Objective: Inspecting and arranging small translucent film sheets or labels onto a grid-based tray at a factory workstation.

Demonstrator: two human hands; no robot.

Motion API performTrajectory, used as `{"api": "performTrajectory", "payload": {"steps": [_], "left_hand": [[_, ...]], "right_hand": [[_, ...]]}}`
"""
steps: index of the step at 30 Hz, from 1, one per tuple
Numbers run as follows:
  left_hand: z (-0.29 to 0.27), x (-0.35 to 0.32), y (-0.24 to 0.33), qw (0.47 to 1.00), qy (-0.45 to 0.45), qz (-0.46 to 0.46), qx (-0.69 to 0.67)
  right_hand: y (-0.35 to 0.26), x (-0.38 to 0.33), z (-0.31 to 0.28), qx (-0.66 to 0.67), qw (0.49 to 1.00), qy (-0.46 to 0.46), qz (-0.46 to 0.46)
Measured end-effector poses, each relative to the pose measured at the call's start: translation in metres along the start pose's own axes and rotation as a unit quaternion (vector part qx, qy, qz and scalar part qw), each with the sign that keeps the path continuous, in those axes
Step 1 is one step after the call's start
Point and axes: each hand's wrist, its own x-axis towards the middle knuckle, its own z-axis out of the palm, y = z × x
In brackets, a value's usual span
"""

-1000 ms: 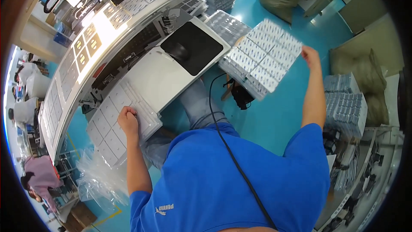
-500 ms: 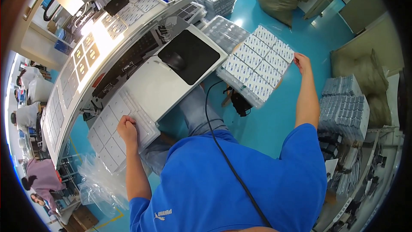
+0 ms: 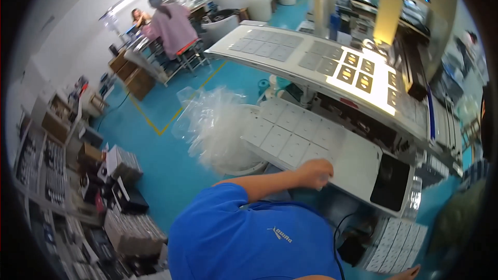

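A teal floor (image 3: 171, 161) runs past stacked grey trays (image 3: 132, 231) at the left. A heap of clear crinkled plastic bags (image 3: 218, 129) lies just beside the white bench (image 3: 363, 163). On that bench sits a pale tray of square white cells (image 3: 290, 132). The left hand (image 3: 315, 172), fingers curled together, presses on the tray's near edge, forearm stretched across. Only the right hand (image 3: 410, 272)'s edge shows; its grip cannot be told.
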Motion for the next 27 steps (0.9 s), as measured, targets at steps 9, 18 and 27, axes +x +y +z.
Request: {"api": "performTrajectory", "payload": {"steps": [9,18,27], "left_hand": [[0.006,-0.011,-0.010,0.985,-0.125,0.111,0.036],[-0.026,-0.026,-0.018,0.992,-0.088,0.085,0.023],[-0.038,-0.029,-0.029,0.988,-0.116,0.082,0.057]], "right_hand": [[-0.162,-0.261,0.177,0.104,0.830,-0.536,-0.112],[-0.157,-0.338,0.222,0.078,0.709,-0.688,-0.132],[-0.157,-0.337,0.219,0.068,0.684,-0.720,-0.094]]}}
